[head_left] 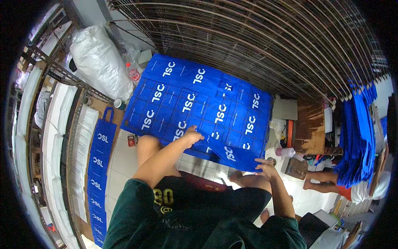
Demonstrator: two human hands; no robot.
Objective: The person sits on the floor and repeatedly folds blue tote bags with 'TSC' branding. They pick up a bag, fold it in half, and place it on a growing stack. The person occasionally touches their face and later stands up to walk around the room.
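A wide layer of blue fabric pieces with white print point(188, 85) lies over a low work surface in front of me, and a grid of dark lines runs across it. Along its near edge one blue printed fabric piece point(238, 155) is lifted and slanted. My left hand point(192, 137) is closed on the upper left end of that piece. At its lower right corner my right hand point(266, 167) pinches the fabric between thumb and fingers.
Wire racks point(248, 37) hang tilted beyond the fabric. Blue fabric strips point(356, 137) hang at right, near another person's legs point(321, 182). A white sack point(99, 58), a bottle point(133, 74) and a cup point(119, 104) stand at left, beside shelves and a long blue strip point(98, 178).
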